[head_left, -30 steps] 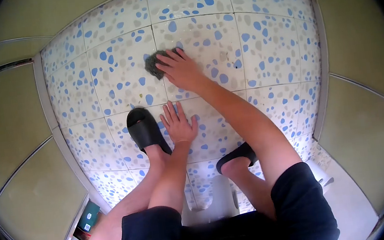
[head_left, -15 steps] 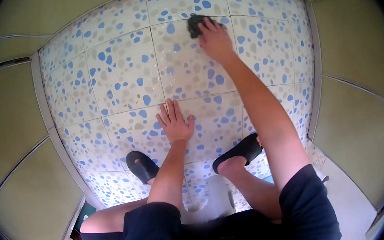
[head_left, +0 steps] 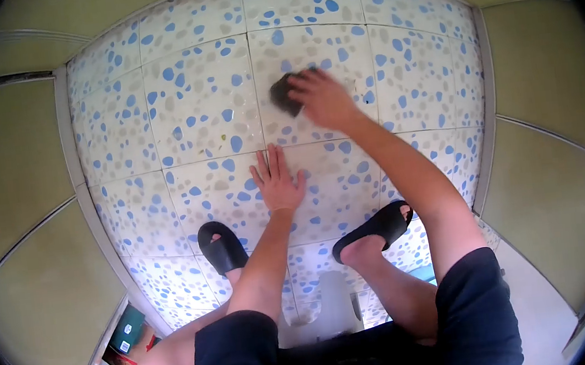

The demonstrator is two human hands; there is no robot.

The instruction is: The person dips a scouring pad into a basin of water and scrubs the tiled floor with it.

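My right hand point(head_left: 327, 102) presses a dark, bunched-up rag point(head_left: 283, 96) against the tiled floor point(head_left: 342, 213), its fingers over the right side of the cloth. Both are slightly smeared by motion, so the cloth's exact make is hard to see. Lower down and to the left, my left hand point(head_left: 281, 186) lies flat on the tiles with fingers spread and nothing in it. Wet-looking streaks shine on the white floor with blue and grey pebble patterns. A small yellowish speck point(head_left: 223, 137) lies left of the rag.
Olive-green cabinet fronts point(head_left: 12, 162) enclose the floor at left, right and far side. My feet wear black slippers point(head_left: 221, 247), set apart on the tiles. A pale plastic stool point(head_left: 335, 299) is beneath me. At the lower left, an open compartment holds a green box point(head_left: 128, 329).
My right hand has drawn the rag nearer and to the left across the tiles. My left hand stays flat on the floor. The whole view has shifted slightly.
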